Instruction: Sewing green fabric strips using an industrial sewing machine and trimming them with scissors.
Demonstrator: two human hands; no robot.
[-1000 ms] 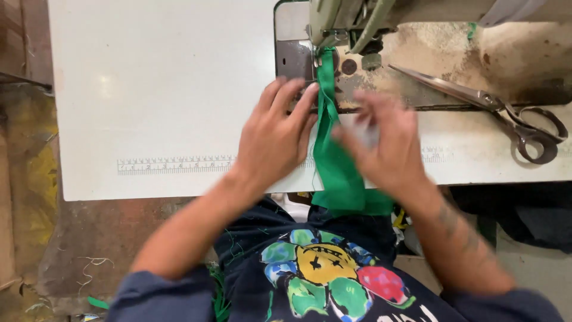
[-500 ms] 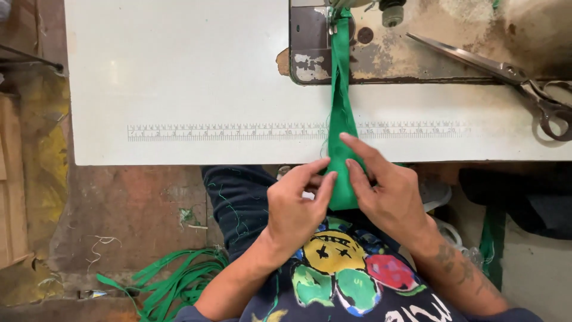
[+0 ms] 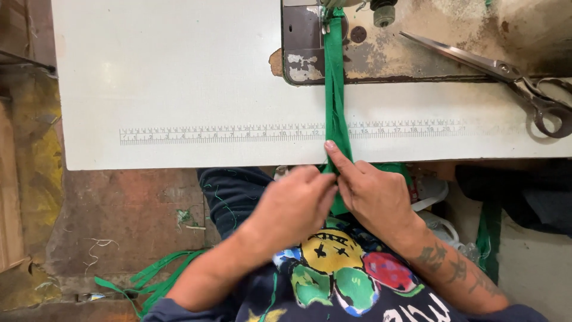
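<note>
A long green fabric strip [image 3: 335, 89] runs from under the sewing machine's presser foot [image 3: 331, 12] down across the white table [image 3: 179, 89] and over its front edge. My left hand [image 3: 295, 203] and my right hand [image 3: 372, 194] meet just below the table edge, both pinching the strip where it folds. My right index finger lies along the strip, pointing toward the machine. The strip's lower end is hidden behind my hands and lap.
Large metal scissors [image 3: 512, 77] lie on the worn machine bed [image 3: 429, 48] at right. A printed ruler [image 3: 238, 134] runs along the table's front. More green strips [image 3: 149, 283] lie on the floor at lower left.
My hands slid back from near the machine to the table's front edge and below it, drawing the strip taut. The view shifted slightly.
</note>
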